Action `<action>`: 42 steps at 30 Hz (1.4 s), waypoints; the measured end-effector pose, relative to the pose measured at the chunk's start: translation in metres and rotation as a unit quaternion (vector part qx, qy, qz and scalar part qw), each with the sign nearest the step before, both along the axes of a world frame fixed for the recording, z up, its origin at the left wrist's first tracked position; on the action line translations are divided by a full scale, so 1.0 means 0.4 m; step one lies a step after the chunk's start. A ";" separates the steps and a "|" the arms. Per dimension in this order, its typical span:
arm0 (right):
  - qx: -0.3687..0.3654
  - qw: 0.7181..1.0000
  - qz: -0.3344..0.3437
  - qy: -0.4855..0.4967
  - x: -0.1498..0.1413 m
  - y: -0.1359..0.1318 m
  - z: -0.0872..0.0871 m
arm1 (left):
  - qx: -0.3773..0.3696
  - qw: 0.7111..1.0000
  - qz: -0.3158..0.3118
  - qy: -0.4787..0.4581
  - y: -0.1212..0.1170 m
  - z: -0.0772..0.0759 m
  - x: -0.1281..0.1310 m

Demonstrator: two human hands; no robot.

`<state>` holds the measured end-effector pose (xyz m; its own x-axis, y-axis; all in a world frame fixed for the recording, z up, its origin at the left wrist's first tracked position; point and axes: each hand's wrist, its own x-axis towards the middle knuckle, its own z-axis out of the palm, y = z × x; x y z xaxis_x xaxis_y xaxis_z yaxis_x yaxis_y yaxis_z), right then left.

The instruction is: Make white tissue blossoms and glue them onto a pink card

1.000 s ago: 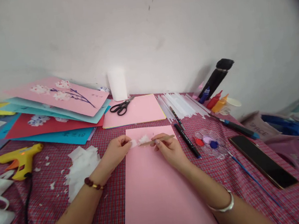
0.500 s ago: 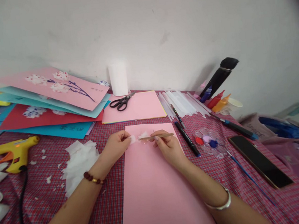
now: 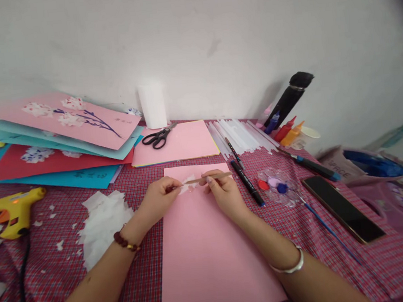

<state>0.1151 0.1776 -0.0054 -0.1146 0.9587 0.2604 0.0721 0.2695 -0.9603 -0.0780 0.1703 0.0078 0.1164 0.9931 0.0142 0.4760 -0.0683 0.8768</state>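
A pink sheet of paper [image 3: 208, 251] lies lengthwise in front of me. Over its far end my left hand [image 3: 161, 193] pinches a small piece of white tissue paper [image 3: 182, 186] between thumb and fingertips. My right hand [image 3: 223, 189] grips a thin wooden stick [image 3: 204, 178], whose left tip meets the tissue at my left fingertips. Some white tissue [image 3: 190, 180] sits on the sheet right behind the stick. To the left is a pile of white tissue squares [image 3: 104, 223], partly behind my left forearm.
Left stand a yellow glue gun [image 3: 17, 213] and a stack of decorated cards [image 3: 72, 121]. Scissors [image 3: 159, 137] lie on pink paper at the back. Rightward are a black marker [image 3: 248, 184], a paint palette [image 3: 277, 186], a paintbrush [image 3: 328, 229], a phone [image 3: 342, 208] and glue sticks [image 3: 245, 137].
My left hand has moved right, bringing its tissue piece to the stick's tip. The stick has levelled slightly in my right hand. The whole view has shifted a little.
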 end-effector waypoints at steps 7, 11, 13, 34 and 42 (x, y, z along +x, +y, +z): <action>-0.034 0.993 -0.024 0.111 0.015 0.005 -0.004 | -0.002 0.999 -0.035 -0.036 0.019 -0.030 0.013; -0.032 0.987 -0.026 0.153 0.023 -0.002 -0.001 | -0.003 1.000 -0.026 0.010 0.027 -0.027 0.018; -0.031 0.988 -0.023 0.152 0.026 -0.006 0.001 | -0.003 1.000 -0.023 0.011 0.029 -0.022 0.027; -0.011 0.986 -0.047 0.159 0.045 0.000 0.006 | -0.018 0.998 -0.064 0.022 0.032 0.009 0.024; 0.009 0.996 -0.025 0.082 0.028 -0.020 0.024 | 0.019 0.997 -0.039 0.064 0.045 -0.009 0.024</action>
<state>0.1264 0.1698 0.0041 -0.0209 0.9570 0.2892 -0.0705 0.2872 -0.9553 -0.0683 0.1882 0.0042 0.1968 0.9799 0.0315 0.5758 -0.1415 0.8053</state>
